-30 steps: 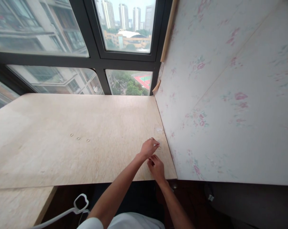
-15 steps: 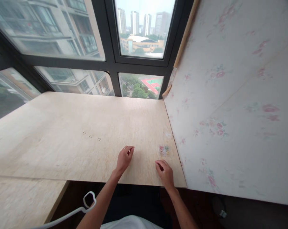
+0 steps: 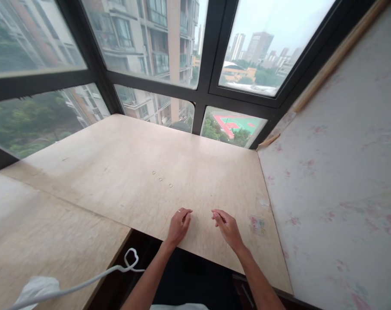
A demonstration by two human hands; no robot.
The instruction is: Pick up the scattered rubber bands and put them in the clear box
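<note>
My left hand [image 3: 179, 224] is just above the pale wooden tabletop [image 3: 130, 150], its fingers curled and pinched together. It wears a ring on one finger. Whatever it holds, if anything, is too small to make out. Across a narrow gap, my right hand [image 3: 226, 226] also has thumb and fingers closed, and their contents are hidden. Three thin small rings lie in a slanting row beyond my left hand: a far ring [image 3: 154, 172], a middle ring [image 3: 160, 179] and a near ring [image 3: 170, 185]. To the right of my right hand sits a small clear box [image 3: 257, 224] with coloured pieces inside.
A clear plastic piece [image 3: 263, 202] lies behind the box, near the flowered wall [image 3: 327, 181]. Dark-framed windows [image 3: 198, 107] border the table at the back. At lower left are a white bent tube [image 3: 109, 271] and a white cloth-like item [image 3: 40, 286].
The view has turned left. My right hand has moved leftward, away from the clear box and closer to my left hand. The three rings stay in their row.
</note>
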